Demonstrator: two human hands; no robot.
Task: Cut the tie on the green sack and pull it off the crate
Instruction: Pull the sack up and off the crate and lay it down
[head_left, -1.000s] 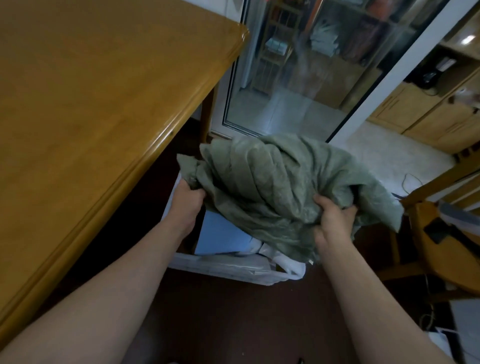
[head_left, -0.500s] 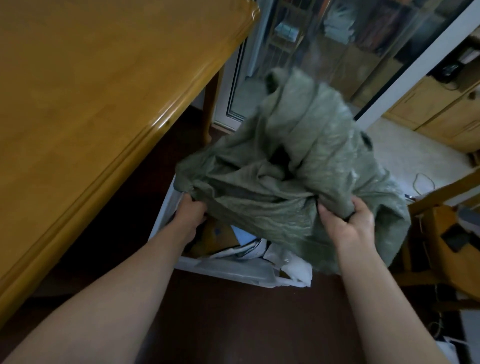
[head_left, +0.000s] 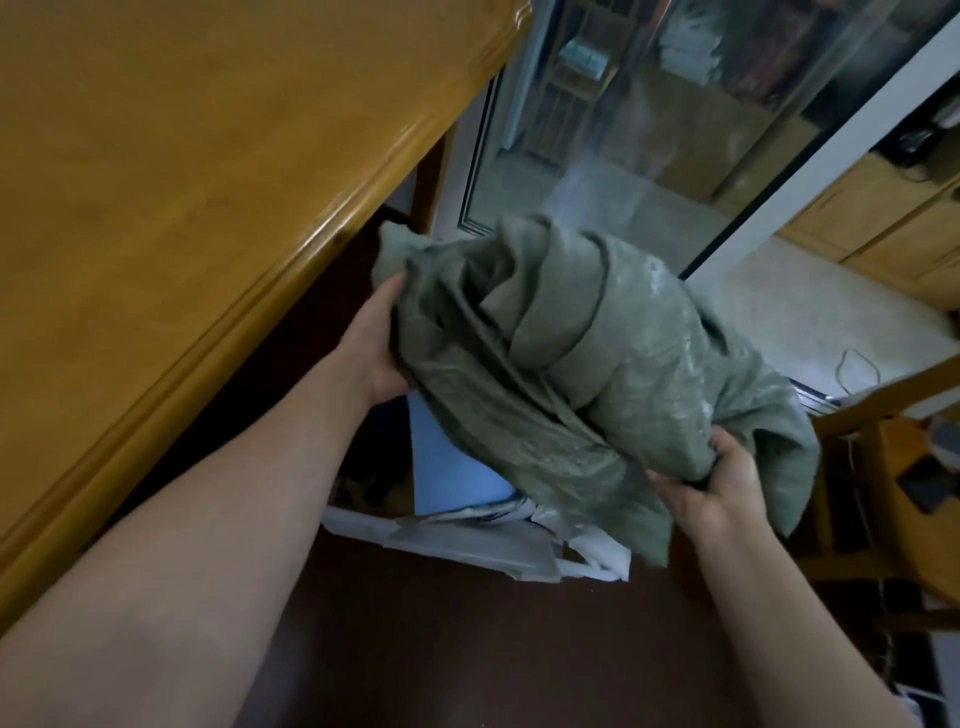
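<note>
The green sack (head_left: 582, 353) is a crumpled bundle held in the air above the white crate (head_left: 467, 540) on the dark floor. My left hand (head_left: 376, 343) grips the bundle's left side, its fingers hidden in the folds. My right hand (head_left: 717, 483) grips the lower right edge from underneath, fingers curled into the cloth. Inside the crate I see a blue sheet (head_left: 452, 467) and white papers. No tie is in view.
A wooden table (head_left: 197, 197) fills the left, its edge close to my left arm. A glass door (head_left: 623, 114) stands behind the crate. A wooden chair (head_left: 883, 467) with dark items is at the right. A white cable (head_left: 857, 369) lies on the pale floor.
The sack has been gathered into a tighter bundle. My left hand rose and shifted onto the bundle's side; my right hand dropped lower to the right. More of the crate's contents show.
</note>
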